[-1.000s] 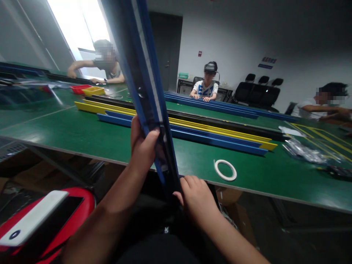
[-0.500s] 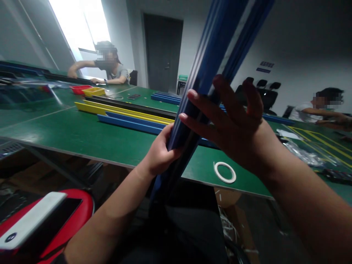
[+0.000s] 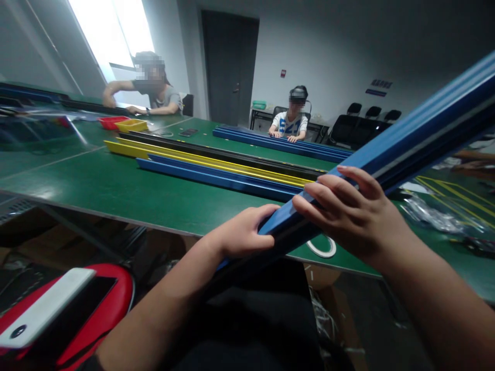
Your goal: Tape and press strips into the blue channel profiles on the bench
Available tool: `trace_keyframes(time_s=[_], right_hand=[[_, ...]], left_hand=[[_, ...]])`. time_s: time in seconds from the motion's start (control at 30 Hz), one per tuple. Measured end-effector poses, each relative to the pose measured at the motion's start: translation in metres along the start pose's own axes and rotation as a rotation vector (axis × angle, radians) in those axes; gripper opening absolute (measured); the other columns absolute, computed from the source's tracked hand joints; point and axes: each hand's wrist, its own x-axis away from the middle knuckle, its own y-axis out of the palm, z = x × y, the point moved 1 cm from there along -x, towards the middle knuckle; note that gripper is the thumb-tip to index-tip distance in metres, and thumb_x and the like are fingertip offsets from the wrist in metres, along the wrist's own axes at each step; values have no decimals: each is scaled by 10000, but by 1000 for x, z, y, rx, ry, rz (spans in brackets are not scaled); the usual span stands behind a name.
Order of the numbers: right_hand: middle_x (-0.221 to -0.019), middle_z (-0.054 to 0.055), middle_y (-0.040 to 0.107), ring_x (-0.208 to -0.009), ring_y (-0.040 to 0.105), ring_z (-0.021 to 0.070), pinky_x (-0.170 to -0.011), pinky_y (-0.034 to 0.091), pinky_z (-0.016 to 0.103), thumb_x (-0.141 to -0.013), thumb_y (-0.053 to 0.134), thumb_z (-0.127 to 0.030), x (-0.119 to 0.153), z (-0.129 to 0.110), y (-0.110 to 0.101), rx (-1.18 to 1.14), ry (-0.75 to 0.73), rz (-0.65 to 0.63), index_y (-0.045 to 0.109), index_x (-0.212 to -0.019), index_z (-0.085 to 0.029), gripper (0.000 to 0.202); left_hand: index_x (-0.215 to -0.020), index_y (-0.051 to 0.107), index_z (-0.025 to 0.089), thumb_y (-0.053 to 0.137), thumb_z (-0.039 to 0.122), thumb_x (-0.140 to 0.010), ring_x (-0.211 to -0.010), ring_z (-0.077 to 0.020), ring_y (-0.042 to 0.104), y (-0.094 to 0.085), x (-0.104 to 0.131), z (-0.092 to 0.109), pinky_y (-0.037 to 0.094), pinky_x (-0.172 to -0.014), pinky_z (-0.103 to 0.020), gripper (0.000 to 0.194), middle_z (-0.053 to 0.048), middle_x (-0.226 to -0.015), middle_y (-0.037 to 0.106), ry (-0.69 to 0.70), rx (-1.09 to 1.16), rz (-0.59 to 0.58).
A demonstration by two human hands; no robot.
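- Blue profile (image 3: 396, 141) is held at a slant above the near edge of the green table (image 3: 93, 180), lower part towards the lap, upper part rising out of frame at right.
- Lower part is clamped by left hand (image 3: 243, 232), thumb on near side, fingers round the far side.
- Fingers of right hand (image 3: 356, 216) are laid over it further up, slightly apart; thumb is hidden, so closure can't be told.
- White ring (image 3: 324, 254) is partly covered by the profile.
- Blue channel (image 3: 216, 179) and yellow channel (image 3: 127, 148) are laid side by side beyond.
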Motion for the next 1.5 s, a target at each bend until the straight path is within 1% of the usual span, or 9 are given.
trace_keyframes(time_s=[0.2,0.4,0.6,0.8,0.93,1.07,1.27,1.4,1.5], right_hand=[[-1220,52,636,-1166,539,245,-1089,337,494,-889,596,-203,30,-14,-5,-69,176,-79,556,-1317,-289,439],[-1253,61,631,-1155,555,261,-1096,287,542,-883,612,-195,55,-40,-1,-65,394,-108,545,-1344,-330,484],[-1220,81,639,-1116,545,294,-1106,241,599,-851,630,-229,74,-62,20,-196,542,-159,558,-1341,-337,507],[-1203,96,631,-1089,532,297,-1124,201,590,-769,716,-254,82,-79,51,-290,645,-274,551,-1353,-293,609],[-1177,100,633,-1067,526,292,-1102,244,555,-768,730,-289,85,-89,68,-334,679,-299,556,-1349,-272,606],[-1160,109,635,-1058,518,292,-1052,307,513,-798,715,-344,88,-94,80,-361,705,-281,557,-1353,-247,585],[-1147,118,633,-1042,517,289,-978,346,467,-810,710,-401,86,-96,97,-420,703,-287,545,-1369,-229,607],[-1135,115,634,-1038,527,284,-960,347,441,-813,701,-459,87,-96,106,-440,700,-298,539,-1377,-237,628],[-1138,116,636,-1039,534,284,-953,353,432,-803,705,-489,90,-97,113,-452,696,-311,546,-1367,-226,642]], left_hand=[[-1269,559,219,584,278,-785,-955,-223,627,-10,-17,15,482,-855,-323,488,-46,-1138,680,41,-257,-152],[-1250,599,237,586,261,-814,-938,-197,627,-22,-35,22,465,-819,-278,437,-37,-1136,696,125,-377,-225],[-1178,689,262,574,237,-799,-764,-159,633,-16,-52,11,445,-696,-239,397,7,-963,741,125,-341,-325],[-1270,667,262,581,171,-754,-736,-138,643,-10,-70,-11,432,-654,-214,530,12,-953,759,64,-369,-411],[-1313,633,292,580,187,-778,-736,-132,642,-9,-79,-17,422,-641,-210,548,1,-996,764,31,-445,-463],[-1278,656,322,620,235,-778,-704,-134,636,-10,-87,-21,411,-624,-220,509,1,-983,768,31,-561,-464],[-1267,664,300,599,226,-811,-777,-146,668,-11,-92,-42,431,-654,-220,467,-9,-1008,762,15,-533,-475],[-1245,666,288,576,425,-880,-911,-208,682,-4,-83,-48,457,-725,-266,399,-50,-1082,744,-5,-625,-387],[-1284,619,262,453,597,-914,-968,-263,669,10,-68,-47,462,-769,-329,526,-100,-1113,715,-39,-735,-245]])
